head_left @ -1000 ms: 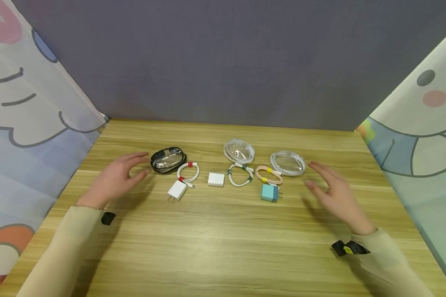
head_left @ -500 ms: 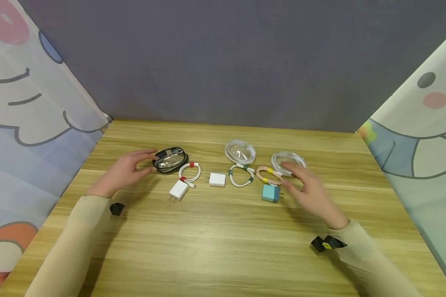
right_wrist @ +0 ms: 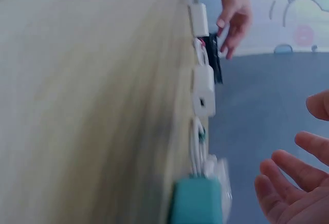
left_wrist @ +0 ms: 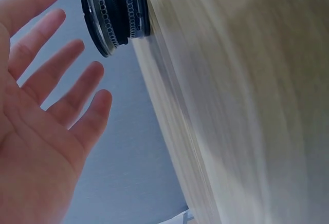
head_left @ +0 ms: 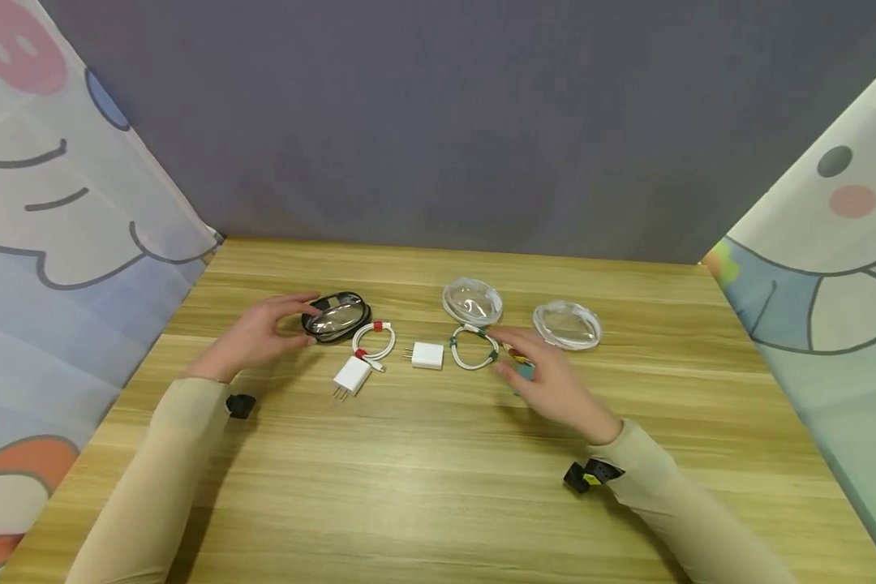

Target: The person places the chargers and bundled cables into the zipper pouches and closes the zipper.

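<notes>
My left hand [head_left: 259, 337] is held with loosely spread fingers beside a round clear pouch with black trim [head_left: 346, 334]; its fingertips overlap the pouch's left edge in the head view. In the left wrist view the pouch [left_wrist: 113, 13] shows a zipper, and nothing is in the palm. My right hand [head_left: 551, 385] hovers, fingers extended, above a teal charger [head_left: 524, 371] and a peach cable with a yellow tie [head_left: 517, 355], mostly hiding both. Its fingertips come near a coiled white cable with green ties [head_left: 474, 368]. The right wrist view shows the teal charger [right_wrist: 198, 201] below the relaxed fingers.
Two white-trimmed clear pouches lie behind, one near the middle [head_left: 448, 312] and one at right [head_left: 594, 334]. A white charger [head_left: 427, 355], another white charger [head_left: 352, 375] and a red-tied white cable [head_left: 392, 341] lie on the wooden table [head_left: 380, 487]. A grey panel [head_left: 438, 122] stands behind.
My right hand has swept left from beyond the right pouch to over the teal charger and peach cable. My left hand has shifted slightly right, closer over the black-trimmed pouch.
</notes>
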Tool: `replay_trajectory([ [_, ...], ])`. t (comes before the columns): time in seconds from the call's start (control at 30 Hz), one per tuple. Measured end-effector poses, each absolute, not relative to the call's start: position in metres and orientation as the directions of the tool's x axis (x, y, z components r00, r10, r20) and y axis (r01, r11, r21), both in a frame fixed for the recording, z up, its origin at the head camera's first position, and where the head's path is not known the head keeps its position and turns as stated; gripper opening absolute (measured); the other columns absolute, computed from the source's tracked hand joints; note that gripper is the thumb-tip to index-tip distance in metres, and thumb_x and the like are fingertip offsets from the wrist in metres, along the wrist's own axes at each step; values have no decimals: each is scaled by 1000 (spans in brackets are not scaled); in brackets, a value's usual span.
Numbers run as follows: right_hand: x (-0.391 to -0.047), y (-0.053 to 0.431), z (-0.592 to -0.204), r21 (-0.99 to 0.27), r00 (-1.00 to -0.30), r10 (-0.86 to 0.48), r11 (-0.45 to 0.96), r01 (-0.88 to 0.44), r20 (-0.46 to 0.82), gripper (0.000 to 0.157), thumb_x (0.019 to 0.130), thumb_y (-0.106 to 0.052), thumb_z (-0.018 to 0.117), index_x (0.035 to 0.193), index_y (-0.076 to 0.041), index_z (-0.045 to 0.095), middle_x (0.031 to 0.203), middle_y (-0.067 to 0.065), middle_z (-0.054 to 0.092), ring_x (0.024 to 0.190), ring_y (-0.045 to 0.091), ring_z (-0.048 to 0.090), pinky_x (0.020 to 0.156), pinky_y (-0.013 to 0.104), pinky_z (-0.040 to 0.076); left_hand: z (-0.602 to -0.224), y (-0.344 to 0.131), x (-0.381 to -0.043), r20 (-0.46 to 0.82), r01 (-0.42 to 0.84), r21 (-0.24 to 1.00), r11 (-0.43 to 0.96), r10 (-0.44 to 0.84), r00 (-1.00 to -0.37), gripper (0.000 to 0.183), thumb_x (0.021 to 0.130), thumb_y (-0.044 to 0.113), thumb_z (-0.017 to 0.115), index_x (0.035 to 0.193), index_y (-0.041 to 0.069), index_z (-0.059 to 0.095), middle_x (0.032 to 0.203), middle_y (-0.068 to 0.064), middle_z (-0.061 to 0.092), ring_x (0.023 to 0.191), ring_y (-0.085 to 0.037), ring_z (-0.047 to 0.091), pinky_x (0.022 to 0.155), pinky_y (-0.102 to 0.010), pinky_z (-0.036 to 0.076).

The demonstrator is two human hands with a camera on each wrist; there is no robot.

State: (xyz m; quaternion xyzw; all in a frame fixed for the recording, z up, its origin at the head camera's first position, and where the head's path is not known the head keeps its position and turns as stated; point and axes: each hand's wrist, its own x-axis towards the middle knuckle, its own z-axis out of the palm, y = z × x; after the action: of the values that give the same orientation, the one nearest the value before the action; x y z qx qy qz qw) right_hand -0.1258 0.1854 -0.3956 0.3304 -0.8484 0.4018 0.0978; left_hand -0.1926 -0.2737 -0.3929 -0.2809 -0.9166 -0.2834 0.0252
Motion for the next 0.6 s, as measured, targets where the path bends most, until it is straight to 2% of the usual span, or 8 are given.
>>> replay_trajectory([
  [0.17, -125, 163, -401, -608, -717, -535, 407, -682, 447, 49, 90, -3, 71, 137, -2, 58, 135, 14, 60, 117, 28, 60, 86, 46, 54, -394, -275, -192, 200, 539, 506, 673, 517, -832, 42, 80, 2, 81, 120, 7, 70, 142, -18, 54, 129, -43, 48, 103, -59, 38],
  [0.4, -122, 145, -401, -761, -738, -582, 291, -580, 340, 43, 96, -3, 65, 137, 0, 57, 140, 13, 57, 124, 26, 55, 93, 48, 52, -393, -271, -191, 156, 515, 512, 688, 515, -843, 42, 83, 0, 78, 123, 7, 69, 138, -14, 59, 128, -41, 49, 106, -60, 34],
  [0.6, -123, 131, -402, -796, -748, -591, 275, -539, 302, 40, 97, -9, 64, 136, -1, 58, 138, 10, 58, 124, 25, 56, 94, 47, 52, -393, -272, -191, 166, 526, 497, 691, 519, -838, 39, 83, -1, 77, 121, 6, 69, 134, -15, 61, 125, -41, 50, 105, -61, 35],
])
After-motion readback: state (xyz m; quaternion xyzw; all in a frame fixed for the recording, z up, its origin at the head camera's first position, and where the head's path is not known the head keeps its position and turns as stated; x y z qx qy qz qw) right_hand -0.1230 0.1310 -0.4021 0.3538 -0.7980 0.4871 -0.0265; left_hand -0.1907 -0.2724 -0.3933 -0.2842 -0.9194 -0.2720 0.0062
